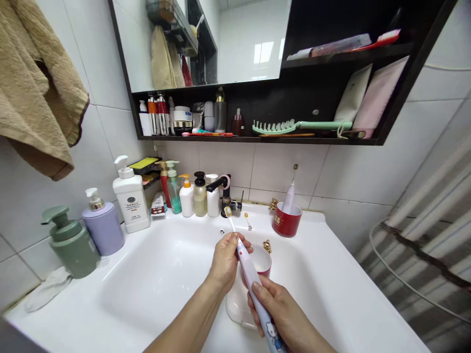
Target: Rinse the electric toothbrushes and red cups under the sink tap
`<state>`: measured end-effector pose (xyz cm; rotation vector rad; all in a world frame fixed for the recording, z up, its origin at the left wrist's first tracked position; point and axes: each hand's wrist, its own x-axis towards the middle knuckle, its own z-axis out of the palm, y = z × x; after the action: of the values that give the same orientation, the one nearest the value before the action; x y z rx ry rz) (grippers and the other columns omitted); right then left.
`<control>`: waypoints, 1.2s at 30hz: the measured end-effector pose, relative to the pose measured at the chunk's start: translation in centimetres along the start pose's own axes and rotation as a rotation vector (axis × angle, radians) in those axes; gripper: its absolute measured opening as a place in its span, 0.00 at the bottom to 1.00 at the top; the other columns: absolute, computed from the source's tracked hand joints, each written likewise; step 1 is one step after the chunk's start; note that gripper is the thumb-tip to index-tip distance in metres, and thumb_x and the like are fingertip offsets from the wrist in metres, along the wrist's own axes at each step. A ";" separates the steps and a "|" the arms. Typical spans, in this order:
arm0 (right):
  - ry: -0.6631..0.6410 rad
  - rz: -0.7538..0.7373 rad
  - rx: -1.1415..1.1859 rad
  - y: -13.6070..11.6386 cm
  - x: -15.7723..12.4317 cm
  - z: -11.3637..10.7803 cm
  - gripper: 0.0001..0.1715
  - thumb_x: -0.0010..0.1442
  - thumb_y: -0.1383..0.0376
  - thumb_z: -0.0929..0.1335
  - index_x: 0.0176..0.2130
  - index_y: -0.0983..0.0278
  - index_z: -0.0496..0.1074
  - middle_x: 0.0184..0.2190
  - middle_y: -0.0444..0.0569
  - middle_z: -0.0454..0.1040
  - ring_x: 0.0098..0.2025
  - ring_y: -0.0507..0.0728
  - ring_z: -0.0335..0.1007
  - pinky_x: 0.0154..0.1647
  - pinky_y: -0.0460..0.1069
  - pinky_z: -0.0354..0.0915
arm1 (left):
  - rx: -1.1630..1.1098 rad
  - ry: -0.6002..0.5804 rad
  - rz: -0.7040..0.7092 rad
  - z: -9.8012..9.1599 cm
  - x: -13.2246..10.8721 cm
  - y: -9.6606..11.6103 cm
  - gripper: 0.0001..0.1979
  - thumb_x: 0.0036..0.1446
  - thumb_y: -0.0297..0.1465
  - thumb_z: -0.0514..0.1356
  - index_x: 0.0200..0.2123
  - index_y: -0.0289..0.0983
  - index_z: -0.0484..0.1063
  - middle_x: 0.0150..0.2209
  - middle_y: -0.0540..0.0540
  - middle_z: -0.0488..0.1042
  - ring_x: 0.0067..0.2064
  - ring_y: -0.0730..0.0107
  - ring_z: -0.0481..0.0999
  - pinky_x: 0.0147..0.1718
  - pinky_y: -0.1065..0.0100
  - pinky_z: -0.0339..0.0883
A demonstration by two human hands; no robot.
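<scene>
Over the sink, my right hand wraps round the pale pink and lilac handle of an electric toothbrush, with a cartoon figure near its base. The fingers of my left hand pinch the neck where the brush head meets the handle. The bristles point up and away, towards the black faucet. Behind the handle a red cup with a gold handle and white inside stands in the basin, partly hidden. Below it lies a clear plastic case. A loose brush head rests on the sink's back ledge.
At the back right, another red cup holds a second electric toothbrush. Several pump bottles line the back and left rim. A dark shelf with a green hairbrush hangs above. A towel hangs left.
</scene>
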<state>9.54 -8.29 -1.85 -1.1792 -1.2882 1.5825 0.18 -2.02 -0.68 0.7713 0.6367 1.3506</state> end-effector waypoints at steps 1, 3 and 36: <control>0.035 -0.024 -0.039 0.0 0.0 -0.1 0.17 0.45 0.53 0.58 0.26 0.65 0.60 0.18 0.40 0.57 0.16 0.46 0.51 0.15 0.43 0.51 | -0.004 0.007 0.004 0.0 0.0 0.0 0.10 0.43 0.35 0.52 0.22 0.32 0.61 0.18 0.51 0.66 0.22 0.78 0.67 0.27 0.73 0.59; 0.131 -0.110 -0.157 0.1 0.2 -0.3 0.17 0.46 0.55 0.59 0.32 0.64 0.61 0.19 0.40 0.57 0.18 0.47 0.52 0.17 0.43 0.52 | 0.011 0.031 0.025 0.0 0.0 -0.2 0.11 0.42 0.35 0.53 0.24 0.32 0.62 0.19 0.50 0.67 0.23 0.77 0.68 0.27 0.73 0.59; 0.625 -0.306 -0.750 1.3 8.1 -4.7 0.18 0.45 0.58 0.58 0.28 0.67 0.69 0.45 0.56 0.60 0.47 0.61 0.52 0.43 0.52 0.51 | 1.644 -0.352 0.330 -2.3 0.6 -4.9 0.08 0.40 0.22 0.48 0.25 0.35 0.65 0.29 0.47 0.65 0.35 0.70 0.60 0.34 0.70 0.56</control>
<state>11.75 0.40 -4.93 -1.6415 -1.5529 0.4171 1.47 -1.42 -5.95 2.4233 1.3405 0.6665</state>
